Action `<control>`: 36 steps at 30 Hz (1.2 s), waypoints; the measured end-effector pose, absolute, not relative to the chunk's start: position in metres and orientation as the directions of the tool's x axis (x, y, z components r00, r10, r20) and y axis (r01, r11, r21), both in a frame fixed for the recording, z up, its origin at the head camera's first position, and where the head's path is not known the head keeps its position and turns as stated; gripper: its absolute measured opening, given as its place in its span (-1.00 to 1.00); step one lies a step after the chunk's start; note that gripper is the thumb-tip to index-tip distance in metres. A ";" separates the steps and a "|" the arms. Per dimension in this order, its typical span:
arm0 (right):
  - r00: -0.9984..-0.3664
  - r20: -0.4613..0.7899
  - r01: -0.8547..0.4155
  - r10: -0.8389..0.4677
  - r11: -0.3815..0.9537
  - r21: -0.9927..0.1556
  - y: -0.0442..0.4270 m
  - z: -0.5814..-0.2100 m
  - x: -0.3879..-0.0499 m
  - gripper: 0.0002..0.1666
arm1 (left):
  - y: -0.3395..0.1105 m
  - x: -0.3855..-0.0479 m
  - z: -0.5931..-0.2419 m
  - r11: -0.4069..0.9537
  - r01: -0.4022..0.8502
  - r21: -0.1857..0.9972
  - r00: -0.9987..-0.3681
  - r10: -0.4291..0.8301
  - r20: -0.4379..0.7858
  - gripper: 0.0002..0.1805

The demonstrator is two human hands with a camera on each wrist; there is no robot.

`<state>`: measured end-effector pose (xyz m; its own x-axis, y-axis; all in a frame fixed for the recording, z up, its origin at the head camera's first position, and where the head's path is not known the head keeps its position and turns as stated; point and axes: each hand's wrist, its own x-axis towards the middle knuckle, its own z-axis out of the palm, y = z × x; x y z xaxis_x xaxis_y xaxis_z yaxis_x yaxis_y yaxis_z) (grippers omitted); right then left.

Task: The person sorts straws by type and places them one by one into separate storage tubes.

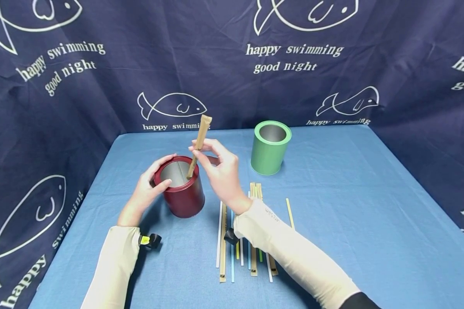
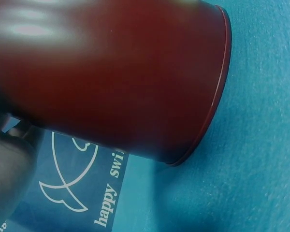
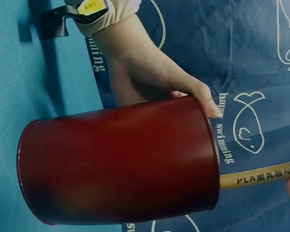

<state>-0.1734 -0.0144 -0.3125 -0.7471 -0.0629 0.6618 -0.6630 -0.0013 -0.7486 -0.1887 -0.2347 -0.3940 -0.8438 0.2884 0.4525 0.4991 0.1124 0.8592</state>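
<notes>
While thin coloured straws (image 1: 232, 266) and other wrapped straws (image 1: 222, 257) are spread at the near side, part hidden by the right sleeve (image 1: 290, 257), a single brown-papered straw (image 1: 203, 134) is pinched about mid-length between thumb and fingers of the right hand (image 1: 222, 169) just beyond. Handling, as judged: very light, stiff lengthwise but easily bent or creased, paper probably not slippery; best taken near the middle with a light pinch. Straw is slanted, upper end above the pinch, lower end inside the mouth of the red can (image 1: 183, 201) near its right wall; contact there cannot be told. Can is gripped at the rim by the left hand (image 1: 148, 187), fingers and thumb curled around its left side, straw between the two hands. Can looks like stiff, smooth metal; rim is the better hold. Farther back, green can (image 1: 268, 154) is stood on the blue tabletop (image 1: 340, 184), untouched, with navy backdrop (image 1: 232, 81) hung behind it
</notes>
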 end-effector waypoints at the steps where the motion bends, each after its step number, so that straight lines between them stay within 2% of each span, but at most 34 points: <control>1: -0.749 0.659 -0.661 -0.064 0.008 -0.750 -0.015 -0.314 -0.174 -0.75 | -0.235 -0.189 -0.394 0.109 0.500 0.859 -0.843 0.289 0.454 -0.33; 15: -0.808 0.582 -0.587 -0.092 0.056 -0.807 -0.019 -0.326 -0.176 -0.80 | -0.234 -0.189 -0.394 0.101 0.496 0.862 -0.844 0.289 0.452 -0.34; 36: -0.822 0.560 -0.569 -0.103 0.144 -0.809 -0.022 -0.335 -0.178 -0.76 | -0.234 -0.187 -0.394 0.089 0.499 0.862 -0.843 0.280 0.460 -0.35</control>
<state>-0.1781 -0.0215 -0.3350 -0.8221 -0.1035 0.5599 -0.5693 0.1442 -0.8094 -0.1868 -0.2340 -0.3940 -0.8428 0.2803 0.4595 0.4994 0.0888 0.8618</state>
